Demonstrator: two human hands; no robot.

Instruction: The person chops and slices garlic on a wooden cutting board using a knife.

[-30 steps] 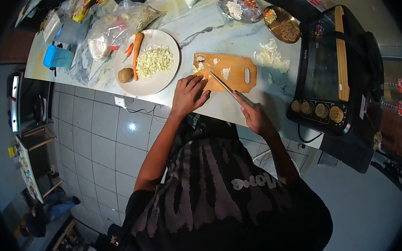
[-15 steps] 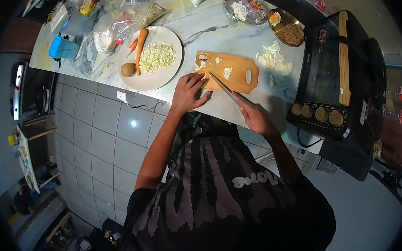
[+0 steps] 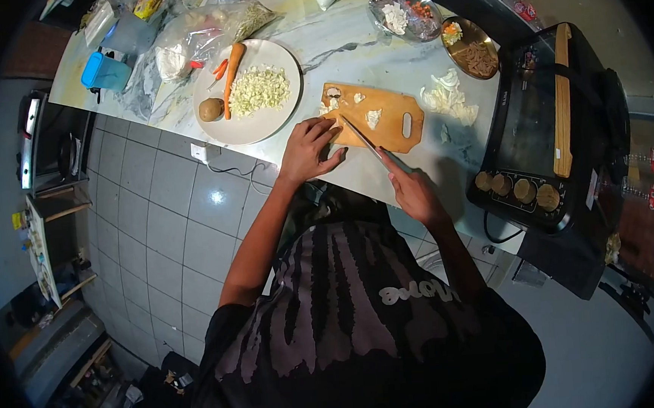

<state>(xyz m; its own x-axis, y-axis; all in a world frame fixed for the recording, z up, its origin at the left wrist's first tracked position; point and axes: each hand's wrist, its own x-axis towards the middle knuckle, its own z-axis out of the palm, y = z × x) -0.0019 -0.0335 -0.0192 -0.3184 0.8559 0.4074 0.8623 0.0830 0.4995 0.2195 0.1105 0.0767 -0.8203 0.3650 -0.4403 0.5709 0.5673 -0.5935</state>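
My right hand [image 3: 413, 194] is closed round the handle of a kitchen knife [image 3: 362, 135]. Its blade slants across a wooden cutting board [image 3: 388, 128], with the tip close to my left fingertips. At the board's left edge my left hand [image 3: 310, 150] presses down, fingers bent together and thumb apart; what lies under the fingertips is hidden. Small white pieces [image 3: 373, 118] of some chopped food are scattered on the board. Left of it, a large plate [image 3: 272, 127] carries chopped pale vegetable [image 3: 258, 91], a carrot [image 3: 232, 65], red chillies [image 3: 219, 69] and a brown potato [image 3: 211, 109].
A black toaster oven [image 3: 533, 121] stands at the right. White leafy scraps [image 3: 450, 98] lie beside the board. Behind are a bowl [image 3: 436, 31] of cut food and a metal dish [image 3: 493, 62]. Plastic bags [image 3: 205, 34] and a blue container [image 3: 109, 71] sit at the back left.
The knife has turned slightly, so its blade looks narrower now. My left hand keeps its place on the board. The whole view has shifted a little.
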